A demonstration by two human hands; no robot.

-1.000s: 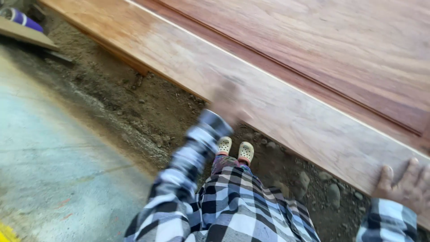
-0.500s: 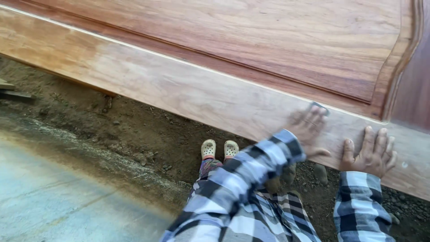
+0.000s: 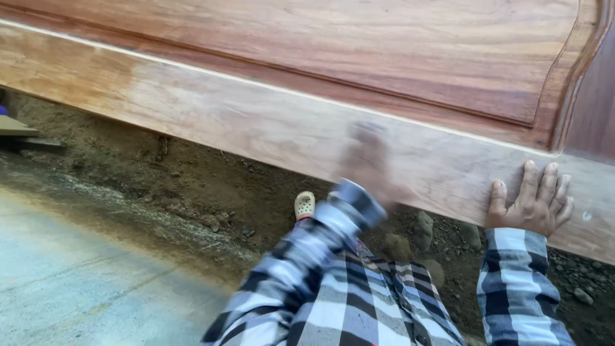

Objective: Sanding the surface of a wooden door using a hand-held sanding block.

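A large reddish-brown wooden door panel lies across the top, with a paler lower rail along its near edge. My left hand is blurred with motion and presses on that rail, with a small grey sheet under its fingertips. My right hand rests flat on the rail further right, fingers spread, holding nothing. Both arms wear black-and-white checked sleeves.
Under the rail is bare dirt with stones. One cream clog shows beside my left sleeve. A grey concrete floor fills the lower left. A flat board lies at the left edge.
My left hand swept right along the rail to beside my right hand, then back left. My right hand stayed planted on the rail. The view shifted right along the panel.
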